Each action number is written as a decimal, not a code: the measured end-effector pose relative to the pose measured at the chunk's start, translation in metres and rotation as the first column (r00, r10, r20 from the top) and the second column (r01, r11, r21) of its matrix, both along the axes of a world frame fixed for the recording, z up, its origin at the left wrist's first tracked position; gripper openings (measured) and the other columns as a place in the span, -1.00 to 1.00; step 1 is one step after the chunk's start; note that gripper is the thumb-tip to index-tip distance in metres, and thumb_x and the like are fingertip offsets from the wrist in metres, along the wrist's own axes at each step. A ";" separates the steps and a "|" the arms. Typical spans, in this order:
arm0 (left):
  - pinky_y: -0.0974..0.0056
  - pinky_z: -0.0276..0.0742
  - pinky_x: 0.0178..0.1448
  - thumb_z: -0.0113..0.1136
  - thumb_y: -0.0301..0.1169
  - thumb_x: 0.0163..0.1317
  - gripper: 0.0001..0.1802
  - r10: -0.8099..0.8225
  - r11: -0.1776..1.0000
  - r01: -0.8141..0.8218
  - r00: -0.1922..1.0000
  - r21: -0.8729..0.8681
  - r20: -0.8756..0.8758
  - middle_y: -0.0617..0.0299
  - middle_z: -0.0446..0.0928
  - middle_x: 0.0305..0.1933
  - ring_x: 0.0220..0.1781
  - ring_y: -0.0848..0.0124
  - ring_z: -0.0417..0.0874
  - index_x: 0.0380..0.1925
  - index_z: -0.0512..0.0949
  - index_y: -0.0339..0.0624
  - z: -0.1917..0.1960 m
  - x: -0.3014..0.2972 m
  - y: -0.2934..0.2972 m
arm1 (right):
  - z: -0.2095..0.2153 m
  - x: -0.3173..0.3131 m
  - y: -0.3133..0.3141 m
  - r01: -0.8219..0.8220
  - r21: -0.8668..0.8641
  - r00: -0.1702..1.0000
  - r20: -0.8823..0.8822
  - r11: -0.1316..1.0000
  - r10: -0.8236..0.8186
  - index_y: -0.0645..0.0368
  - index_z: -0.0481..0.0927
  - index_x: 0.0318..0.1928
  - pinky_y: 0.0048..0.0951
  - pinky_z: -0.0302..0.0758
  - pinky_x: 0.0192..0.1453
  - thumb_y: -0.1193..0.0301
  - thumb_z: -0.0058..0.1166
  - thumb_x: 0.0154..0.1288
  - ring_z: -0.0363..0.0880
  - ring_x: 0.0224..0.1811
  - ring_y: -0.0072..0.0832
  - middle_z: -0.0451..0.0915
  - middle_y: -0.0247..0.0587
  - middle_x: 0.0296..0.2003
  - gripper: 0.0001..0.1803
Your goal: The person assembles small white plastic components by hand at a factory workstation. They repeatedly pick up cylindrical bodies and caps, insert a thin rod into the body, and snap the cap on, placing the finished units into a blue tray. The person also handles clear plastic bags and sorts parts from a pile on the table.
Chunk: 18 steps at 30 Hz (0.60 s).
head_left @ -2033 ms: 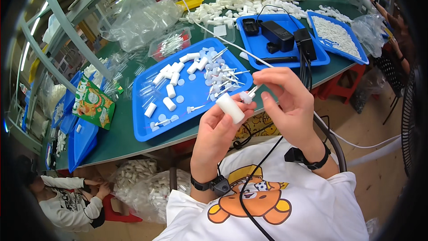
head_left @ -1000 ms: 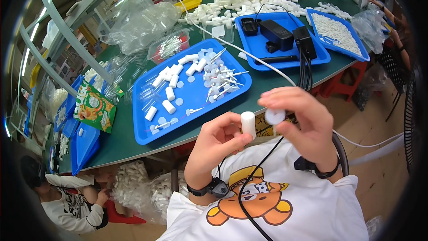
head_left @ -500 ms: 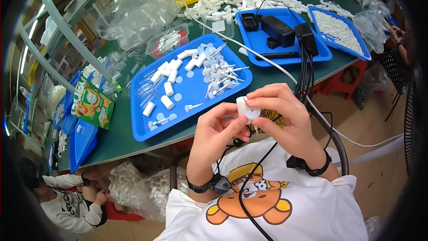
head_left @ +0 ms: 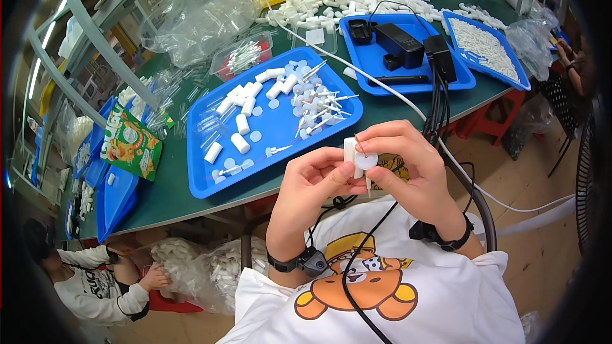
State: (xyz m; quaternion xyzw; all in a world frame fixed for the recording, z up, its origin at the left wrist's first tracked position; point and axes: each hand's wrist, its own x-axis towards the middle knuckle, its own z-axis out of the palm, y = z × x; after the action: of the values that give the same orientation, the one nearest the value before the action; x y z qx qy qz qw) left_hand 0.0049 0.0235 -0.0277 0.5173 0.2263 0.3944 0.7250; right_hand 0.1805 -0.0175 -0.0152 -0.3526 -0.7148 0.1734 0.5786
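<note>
My left hand (head_left: 315,175) pinches a white plastic cylinder (head_left: 349,148) upright between thumb and fingers, in front of my chest. Against its right side is a round white disc (head_left: 366,161) with a thin stem below it. My right hand (head_left: 411,159) is closed by the disc's upper edge, its fingertips on a thin reddish strand. The thumb of that hand lies low beside the disc. How far the disc and cylinder are joined is hidden by the fingers. Beyond my hands, a blue tray (head_left: 280,164) holds similar cylinders, loose discs, stemmed discs and clear tubes.
A second blue tray (head_left: 468,81) carries black devices and cables. At the far right a blue tray (head_left: 524,83) is full of small white sticks. A white cable (head_left: 382,86) crosses the table. A green snack bag (head_left: 134,146) stands at left, near a co-worker (head_left: 95,286).
The disc has turned to show more of its face, and my right thumb has eased lower beside it. Both hands shifted slightly right. The co-worker's hand rose at the bag of white parts.
</note>
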 end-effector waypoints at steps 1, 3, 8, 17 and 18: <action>0.36 0.62 -0.09 0.10 -0.45 0.26 -0.71 -0.020 1.000 0.020 1.000 -0.001 0.005 0.10 0.54 -0.18 -0.20 0.42 0.62 -0.08 0.44 -0.43 0.000 0.000 0.000 | 0.000 0.000 0.000 0.015 0.019 1.000 0.013 1.000 -0.016 0.18 0.58 -0.15 -0.38 0.38 -0.03 0.51 0.22 0.05 0.44 -0.09 -0.32 0.52 -0.18 -0.14 -0.71; 0.36 0.62 -0.07 0.09 -0.44 0.27 -0.71 -0.041 0.999 0.041 0.999 -0.004 0.006 0.10 0.53 -0.16 -0.17 0.43 0.61 -0.08 0.44 -0.42 -0.001 0.001 0.000 | 0.000 0.001 0.001 0.044 0.056 0.998 0.038 0.997 -0.047 0.16 0.58 -0.16 -0.40 0.35 -0.07 0.49 0.23 0.04 0.41 -0.15 -0.34 0.52 -0.21 -0.19 -0.71; 0.36 0.60 -0.02 0.06 -0.44 0.28 -0.72 -0.084 0.996 0.084 0.996 -0.012 -0.032 0.12 0.52 -0.13 -0.16 0.45 0.60 -0.07 0.44 -0.39 -0.004 0.007 -0.003 | 0.000 -0.001 0.000 0.119 0.108 0.987 0.092 0.987 -0.129 0.14 0.59 -0.18 -0.44 0.30 -0.16 0.44 0.26 0.03 0.34 -0.25 -0.40 0.46 -0.27 -0.32 -0.72; 0.23 0.64 -0.04 -0.10 -0.42 0.36 -0.70 -0.154 0.986 0.157 0.987 -0.063 0.041 0.03 0.52 -0.13 -0.14 0.28 0.63 -0.05 0.43 -0.44 -0.004 0.011 -0.006 | -0.005 0.005 0.004 -0.007 -0.106 0.991 -0.132 0.994 -0.007 0.22 0.56 -0.22 -0.54 0.31 -0.23 0.50 0.23 0.05 0.38 -0.30 -0.54 0.45 -0.28 -0.35 -0.76; 0.23 0.64 -0.04 -0.11 -0.42 0.36 -0.70 -0.155 0.985 0.158 0.987 -0.066 0.045 0.02 0.52 -0.13 -0.14 0.28 0.63 -0.04 0.43 -0.44 -0.003 0.011 -0.006 | -0.004 0.006 0.004 -0.024 -0.123 0.989 -0.150 0.992 0.005 0.24 0.55 -0.22 -0.56 0.31 -0.24 0.52 0.23 0.05 0.39 -0.30 -0.56 0.45 -0.29 -0.35 -0.76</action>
State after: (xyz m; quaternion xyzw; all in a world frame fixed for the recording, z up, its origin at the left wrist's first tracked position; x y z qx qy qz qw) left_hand 0.0156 0.0172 -0.0309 0.5002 0.1840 0.3385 0.7755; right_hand 0.1863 -0.0133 -0.0197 -0.3688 -0.6598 0.2477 0.6061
